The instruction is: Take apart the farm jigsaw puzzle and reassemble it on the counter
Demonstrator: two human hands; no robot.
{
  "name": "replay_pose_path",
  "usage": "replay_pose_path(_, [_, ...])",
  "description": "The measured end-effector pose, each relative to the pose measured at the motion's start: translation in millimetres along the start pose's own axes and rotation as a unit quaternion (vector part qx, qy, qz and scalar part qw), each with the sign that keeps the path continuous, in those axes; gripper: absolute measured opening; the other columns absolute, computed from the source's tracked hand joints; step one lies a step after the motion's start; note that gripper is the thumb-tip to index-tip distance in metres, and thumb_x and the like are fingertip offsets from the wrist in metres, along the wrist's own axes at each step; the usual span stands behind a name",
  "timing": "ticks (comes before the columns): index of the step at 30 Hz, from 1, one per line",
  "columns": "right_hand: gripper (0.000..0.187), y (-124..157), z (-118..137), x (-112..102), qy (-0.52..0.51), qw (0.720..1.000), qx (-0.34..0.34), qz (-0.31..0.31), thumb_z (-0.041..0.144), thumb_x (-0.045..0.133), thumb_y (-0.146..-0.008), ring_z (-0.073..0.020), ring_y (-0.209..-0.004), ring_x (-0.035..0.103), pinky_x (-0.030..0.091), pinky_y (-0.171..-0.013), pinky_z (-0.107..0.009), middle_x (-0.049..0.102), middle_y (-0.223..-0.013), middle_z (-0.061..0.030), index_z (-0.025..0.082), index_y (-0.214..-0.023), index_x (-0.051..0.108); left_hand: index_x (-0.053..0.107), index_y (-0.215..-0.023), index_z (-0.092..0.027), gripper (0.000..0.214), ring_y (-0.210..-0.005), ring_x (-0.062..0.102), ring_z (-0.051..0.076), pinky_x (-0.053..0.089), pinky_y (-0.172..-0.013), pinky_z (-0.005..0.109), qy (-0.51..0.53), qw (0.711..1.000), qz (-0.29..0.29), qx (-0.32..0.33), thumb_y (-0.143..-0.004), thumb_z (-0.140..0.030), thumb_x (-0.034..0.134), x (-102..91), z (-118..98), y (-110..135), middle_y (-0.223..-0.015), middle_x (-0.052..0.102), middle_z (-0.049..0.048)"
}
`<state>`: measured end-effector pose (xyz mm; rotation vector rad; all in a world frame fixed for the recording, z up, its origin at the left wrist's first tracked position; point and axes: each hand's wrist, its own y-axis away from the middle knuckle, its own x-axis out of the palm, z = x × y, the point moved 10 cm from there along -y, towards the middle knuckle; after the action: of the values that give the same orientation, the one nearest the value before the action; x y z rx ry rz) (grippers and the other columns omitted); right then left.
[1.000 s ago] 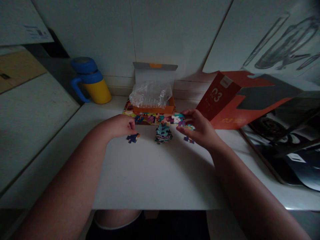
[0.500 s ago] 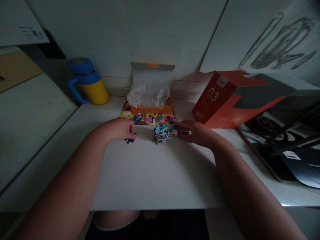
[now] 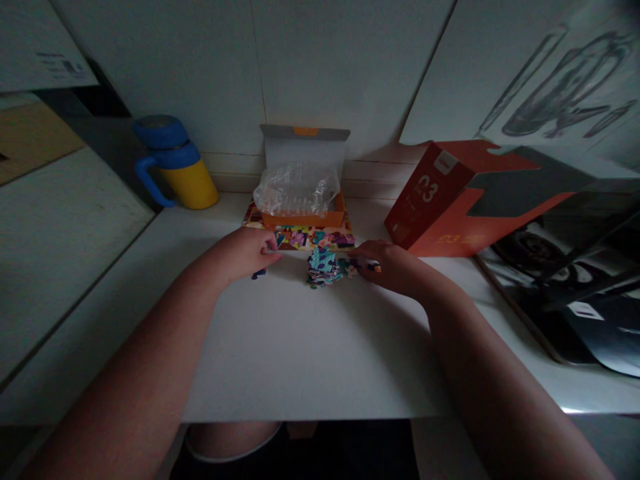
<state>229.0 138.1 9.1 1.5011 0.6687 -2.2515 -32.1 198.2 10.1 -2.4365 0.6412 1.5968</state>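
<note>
My left hand (image 3: 246, 252) hovers just in front of the colourful picture sheet (image 3: 300, 239), its fingers bent and the thumb apart, with nothing visible in the gap. Below it a dark blue jigsaw piece (image 3: 259, 274) lies on the white table, partly hidden by the hand. In the middle stands an untidy stack of jigsaw pieces (image 3: 324, 268), teal on top. Right of this stack, my right hand (image 3: 383, 262) rests low with its fingers curled round a jigsaw piece (image 3: 373, 265). More jigsaw pieces (image 3: 349, 268) lie between that hand and the stack.
An orange box (image 3: 305, 219) with a raised lid and clear plastic wrap (image 3: 297, 190) stands behind the pieces. At back left is a blue and yellow jug (image 3: 187, 173). A large red-orange box (image 3: 435, 200) stands right, near a black appliance (image 3: 575, 293).
My left hand has moved up and slightly forward, away from the dark blue jigsaw piece, which stays on the table. My right hand has shifted a little over the pieces beside the stack.
</note>
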Motion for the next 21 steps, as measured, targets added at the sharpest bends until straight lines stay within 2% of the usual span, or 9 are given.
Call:
replay_pose_path(2, [0.040,0.1,0.7,0.1,0.009,1.000,-0.004,0.002,0.021,0.065,-0.092,-0.0317,-0.116,0.071,0.056,-0.104,-0.048,0.076,-0.125,-0.0136,0.022,-0.131,0.075,0.072,-0.111,-0.021,0.039,-0.076,0.063,0.018,0.043,-0.066,0.028,0.068,0.996,-0.034,0.055,-0.091,-0.053,0.069,-1.0,-24.7,0.7,-0.089,0.072,0.0042])
replay_pose_path(4, [0.040,0.8,1.0,-0.2,0.016,1.000,-0.007,0.011,0.018,0.065,-0.089,-0.0311,-0.114,0.071,0.056,-0.104,-0.048,0.076,-0.122,-0.0131,0.022,-0.127,0.076,0.069,-0.126,-0.022,0.055,-0.086,0.065,0.020,0.048,-0.072,0.029,0.115,0.986,-0.036,0.114,-0.088,-0.061,0.073,3.6,-49.7,4.4,-0.107,0.073,0.0065])
replay_pose_path(6, [0.043,2.8,-0.7,-0.4,0.018,0.999,-0.004,0.028,0.011,0.064,-0.084,-0.0306,-0.114,0.071,0.056,-0.104,-0.047,0.076,-0.121,-0.0127,0.022,-0.124,0.076,0.065,-0.136,-0.026,0.067,-0.097,0.067,0.022,0.052,-0.083,0.033,0.130,0.978,-0.026,0.160,-0.082,-0.065,0.079,9.8,-69.5,9.5,-0.127,0.070,0.0084])
replay_pose_path(8, [0.050,5.6,-5.4,-1.1,0.014,0.999,0.008,0.042,0.004,0.064,-0.077,-0.0312,-0.116,0.070,0.056,-0.105,-0.047,0.075,-0.123,-0.0127,0.022,-0.122,0.076,0.064,-0.138,-0.028,0.070,-0.106,0.067,0.023,0.054,-0.092,0.036,0.146,0.971,-0.025,0.185,-0.081,-0.064,0.082,12.6,-80.3,13.3,-0.139,0.065,0.0086])
replay_pose_path(11, [0.053,8.8,-17.4,-5.1,0.011,0.998,0.050,0.032,0.001,0.063,-0.072,-0.0320,-0.113,0.071,0.057,-0.104,-0.049,0.075,-0.122,-0.0122,0.023,-0.118,0.077,0.067,-0.134,-0.028,0.061,-0.113,0.066,0.024,0.054,-0.099,0.038,0.160,0.965,-0.030,0.204,-0.084,-0.059,0.082,13.1,-85.4,15.1,-0.139,0.064,0.0081])
replay_pose_path(13, [0.049,8.7,-19.8,-8.5,0.012,0.998,0.062,0.009,0.003,0.064,-0.075,-0.0314,-0.110,0.072,0.058,-0.102,-0.048,0.075,-0.121,-0.0123,0.023,-0.118,0.077,0.069,-0.131,-0.027,0.056,-0.115,0.065,0.025,0.053,-0.101,0.039,0.155,0.965,-0.032,0.207,-0.085,-0.057,0.081,12.7,-84.6,14.2,-0.136,0.065,0.0081])
replay_pose_path(17, [0.034,3.6,-1.1,-9.3,-0.001,1.000,0.013,-0.019,0.026,0.069,-0.092,-0.0316,-0.114,0.070,0.056,-0.104,-0.050,0.074,-0.123,-0.0132,0.023,-0.126,0.074,0.070,-0.130,-0.027,0.054,-0.119,0.063,0.026,0.052,-0.101,0.040,0.142,0.970,-0.035,0.196,-0.085,-0.056,0.081,12.5,-80.3,11.5,-0.137,0.066,0.0080])
replay_pose_path(19, [0.036,1.3,7.8,-5.7,-0.003,1.000,-0.001,-0.011,0.037,0.073,-0.094,-0.0323,-0.114,0.069,0.056,-0.104,-0.052,0.073,-0.123,-0.0134,0.024,-0.128,0.074,0.069,-0.131,-0.028,0.056,-0.115,0.064,0.026,0.053,-0.099,0.040,0.140,0.972,-0.032,0.187,-0.084,-0.056,0.082,13.6,-78.7,10.9,-0.137,0.066,0.0078])
replay_pose_path(21, [0.038,-0.1,12.2,-1.5,0.003,1.000,-0.001,0.004,0.041,0.076,-0.092,-0.0331,-0.112,0.069,0.056,-0.102,-0.053,0.073,-0.121,-0.0138,0.024,-0.126,0.075,0.068,-0.130,-0.027,0.056,-0.110,0.065,0.025,0.053,-0.097,0.040,0.141,0.973,-0.029,0.178,-0.084,-0.055,0.083,14.4,-77.2,10.6,-0.136,0.067,0.0073])
